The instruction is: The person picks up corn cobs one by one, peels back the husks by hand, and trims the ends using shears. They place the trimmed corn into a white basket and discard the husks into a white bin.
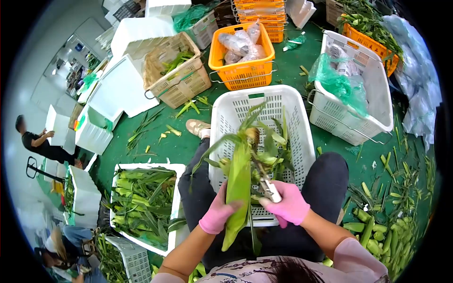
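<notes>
My left hand (217,213), in a pink glove, is wrapped round a green ear of corn (239,177) still in its husk. The ear stands lengthwise in front of me, its pointed tip toward my body and its leafy stalk end away. My right hand (290,203), also gloved in pink, is closed on the white handle of a knife (270,188). Its dark blade reaches up beside the ear toward the brownish stalk end. Beneath both hands, between my knees, is a white slotted basket (225,113) with loose leaves and trimmings in it.
A white foam box (180,188) full of corn stands left. Husked-in ears (391,243) lie piled on the right floor amid scattered leaves. Ahead are a beige crate (181,87), an orange basket (240,75) with bags, and a white crate (339,125). People are at far left.
</notes>
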Tool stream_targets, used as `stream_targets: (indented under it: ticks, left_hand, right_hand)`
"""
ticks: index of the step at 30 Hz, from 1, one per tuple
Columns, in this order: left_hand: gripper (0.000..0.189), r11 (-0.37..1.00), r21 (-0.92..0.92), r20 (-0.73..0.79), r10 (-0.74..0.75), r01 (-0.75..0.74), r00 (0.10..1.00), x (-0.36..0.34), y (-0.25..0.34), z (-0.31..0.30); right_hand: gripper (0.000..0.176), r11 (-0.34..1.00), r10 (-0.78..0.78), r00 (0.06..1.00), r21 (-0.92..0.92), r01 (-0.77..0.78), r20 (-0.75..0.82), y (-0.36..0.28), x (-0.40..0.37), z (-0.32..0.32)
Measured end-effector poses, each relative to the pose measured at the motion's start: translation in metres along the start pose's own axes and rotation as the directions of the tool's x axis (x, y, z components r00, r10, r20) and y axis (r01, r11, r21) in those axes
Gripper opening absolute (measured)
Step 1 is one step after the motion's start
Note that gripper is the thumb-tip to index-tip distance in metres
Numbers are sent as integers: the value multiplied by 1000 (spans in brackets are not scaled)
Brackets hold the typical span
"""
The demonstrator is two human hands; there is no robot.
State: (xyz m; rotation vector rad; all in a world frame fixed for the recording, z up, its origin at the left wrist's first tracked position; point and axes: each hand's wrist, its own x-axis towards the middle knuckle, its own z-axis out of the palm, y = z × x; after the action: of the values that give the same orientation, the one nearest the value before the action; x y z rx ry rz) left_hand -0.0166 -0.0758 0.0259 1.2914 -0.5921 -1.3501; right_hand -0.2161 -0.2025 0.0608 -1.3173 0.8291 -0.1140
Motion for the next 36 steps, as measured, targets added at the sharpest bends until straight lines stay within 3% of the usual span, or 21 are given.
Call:
stream_targets:
  ticks: [1,2,4,5,6,11,12,14,15,17,18,19,20,21,22,23,26,28,29,32,36]
  left_hand:
    - [83,975,-181,64,-116,126,991,0,-3,-13]
    - [84,962,-214,83,-157,171,984,-2,-1,-23]
    - [85,923,-274,144,-238,269,961,-5,2,-36]
    - [85,915,-302,110,-246,269,963,-9,10,-32]
    - [85,911,-291,136,-263,292,955,-9,13,-37]
    - [85,784,-219,477,-433,581,765,-10,1,-61]
    - [85,721,-247,556,-442,647,704,-11,-7,-65]
    - [85,578,-282,699,-423,766,577,-11,-28,-74]
    - [88,595,-269,720,-398,757,568,-11,-34,-75]
    - [85,602,-288,734,-361,745,575,-9,-33,-74]
    - [84,608,-296,743,-338,737,578,-5,-32,-72]
    - [89,676,-296,632,-391,675,668,-6,-22,-63]
    - [89,752,-277,602,-350,599,717,-3,-16,-57]
    - [89,822,-254,572,-297,510,764,2,-11,-53]
    - [89,882,-232,540,-234,410,809,7,-7,-52]
    - [91,915,-185,527,-215,358,822,12,-4,-57]
    - [83,992,-125,162,8,13,987,24,18,-41]
    - [70,972,-195,-56,121,-130,991,37,23,-35]
    - [58,950,-242,-84,183,-198,979,47,21,-39]
    - [52,851,-321,-297,327,-416,897,65,16,-34]
    - [52,746,-439,-449,301,-501,841,56,13,-4]
  right_hand:
    - [29,989,-98,995,112,101,-31,19,1,2]
    - [33,979,-188,980,64,192,-58,26,2,0]
    - [37,993,-68,990,106,55,123,28,0,-15]
    - [54,993,-105,980,-43,114,169,28,0,-18]
    - [58,995,-82,977,-41,92,196,25,-1,-21]
    - [79,997,44,927,-72,-19,371,-4,1,-36]
    - [79,995,26,915,-102,16,402,-4,4,-38]
    - [78,930,-136,891,-254,265,434,-4,11,-43]
    - [77,897,-179,882,-295,328,436,-3,13,-45]
    - [64,883,-175,877,-323,341,448,-2,16,-48]
    - [47,963,-118,887,-168,213,447,0,15,-45]
    - [40,993,-109,905,-4,121,412,7,14,-44]
    - [34,986,-95,921,163,35,378,16,11,-43]
    - [35,963,-137,936,266,49,323,23,9,-42]
    - [39,928,27,966,352,-119,256,-1,-7,-40]
    - [41,902,-14,976,424,-81,215,3,-11,-38]
    - [55,845,-200,960,530,67,196,24,-32,-22]
    - [66,765,-234,922,644,-21,308,27,-48,-4]
    - [68,782,-197,924,621,-53,327,30,-50,7]
    - [69,852,-69,919,502,-148,388,36,-41,27]
    - [70,896,-41,942,429,-113,334,62,-11,40]
